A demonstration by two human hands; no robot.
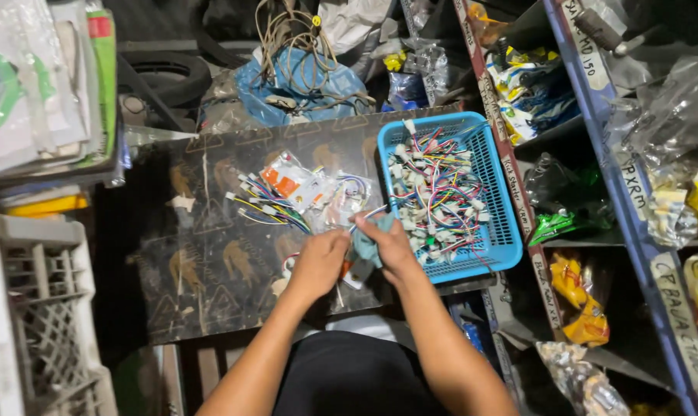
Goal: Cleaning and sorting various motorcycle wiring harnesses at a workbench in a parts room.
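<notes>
My left hand and my right hand meet over a dark board, close to its near edge. Together they grip a small wire harness wrapped in a teal cloth; a white wire runs up from it. Just to the right stands a blue plastic basket full of coloured wire harnesses with white plugs. Beyond my left hand lies a loose pile of harnesses and small clear packets with orange labels.
A white plastic crate stands at the left. Blue metal shelving at the right holds bagged parts. A blue bag with coiled cables and a tyre lie behind the board. Packaged items are stacked at upper left.
</notes>
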